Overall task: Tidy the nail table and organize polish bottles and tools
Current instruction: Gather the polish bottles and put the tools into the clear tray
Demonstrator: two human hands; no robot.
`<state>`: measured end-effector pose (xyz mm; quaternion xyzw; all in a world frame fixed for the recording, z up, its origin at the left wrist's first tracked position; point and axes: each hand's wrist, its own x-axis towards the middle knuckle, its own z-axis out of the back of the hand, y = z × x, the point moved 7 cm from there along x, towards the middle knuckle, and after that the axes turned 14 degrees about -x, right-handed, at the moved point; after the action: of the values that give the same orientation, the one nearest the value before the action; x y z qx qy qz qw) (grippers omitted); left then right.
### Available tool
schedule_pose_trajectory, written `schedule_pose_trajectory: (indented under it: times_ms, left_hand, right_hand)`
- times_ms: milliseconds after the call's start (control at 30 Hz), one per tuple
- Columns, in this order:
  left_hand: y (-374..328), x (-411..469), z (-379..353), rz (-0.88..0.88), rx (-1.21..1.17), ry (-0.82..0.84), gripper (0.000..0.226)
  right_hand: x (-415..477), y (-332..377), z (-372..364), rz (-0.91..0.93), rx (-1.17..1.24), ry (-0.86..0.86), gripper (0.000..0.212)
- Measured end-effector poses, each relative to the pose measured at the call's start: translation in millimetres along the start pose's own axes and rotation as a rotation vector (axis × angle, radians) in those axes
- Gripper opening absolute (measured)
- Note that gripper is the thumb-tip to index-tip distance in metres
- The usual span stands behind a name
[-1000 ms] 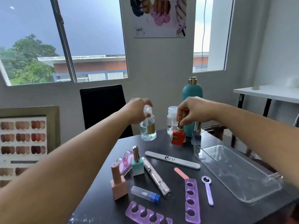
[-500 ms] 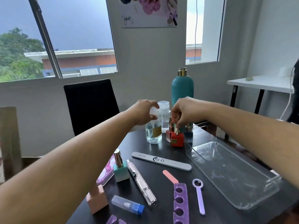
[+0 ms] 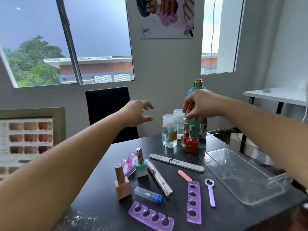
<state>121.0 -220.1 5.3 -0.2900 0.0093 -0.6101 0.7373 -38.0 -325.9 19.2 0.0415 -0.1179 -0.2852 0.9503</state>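
Observation:
At the back of the dark table [image 3: 103,212] stand two clear pump bottles [image 3: 169,135], a red polish bottle [image 3: 191,144], a darker one behind it and a tall teal bottle [image 3: 197,125]. My left hand [image 3: 138,114] hovers left of the pump bottles, fingers loosely spread, holding nothing. My right hand [image 3: 198,105] hangs above the bottles with relaxed fingers, touching none. Nearer me lie a mint polish bottle [image 3: 141,164], a peach polish bottle [image 3: 122,184], a grey nail file [image 3: 176,162], a silver pen tool [image 3: 160,179] and purple toe separators [image 3: 193,202].
A clear acrylic tray [image 3: 240,177] lies at the right. A small clear tube with a blue cap [image 3: 148,195], a lilac stick tool [image 3: 210,192] and a pink file [image 3: 184,175] lie in front. A black chair [image 3: 108,105] stands behind the table, a colour swatch board [image 3: 28,139] at left.
Both hands have let go and lifted: the left off the clear pump bottle, the right off the red polish bottle. Both bottles now stand at the back of the table.

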Motion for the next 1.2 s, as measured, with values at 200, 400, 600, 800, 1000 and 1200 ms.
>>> schedule_pose_trajectory:
  times_ms: [200,400,600,800,1000,1200]
  left_hand:
    - [6,-74,26,0.067,-0.161,-0.111,0.032]
    - [21,-148,13,0.129,-0.265,-0.126,0.027]
    - [32,-182,-6,0.182,-0.285,-0.091,0.027]
    - [32,-181,-9,0.17,-0.266,-0.141,0.012]
    - [22,-163,1,0.121,-0.267,-0.093,0.014]
    - [2,-101,20,0.023,-0.28,-0.205,0.007]
  right_hand:
    - [-13,72,0,0.173,-0.012,-0.026,0.013]
    - [-25,125,-45,0.264,-0.059,0.044,0.025]
    - [-26,145,-83,0.288,-0.087,0.113,0.03]
    - [-23,145,-87,0.269,-0.076,0.049,0.008]
    - [-22,135,-65,0.275,-0.058,-0.006,0.011]
    - [-16,99,-13,0.238,0.027,-0.066,0.009]
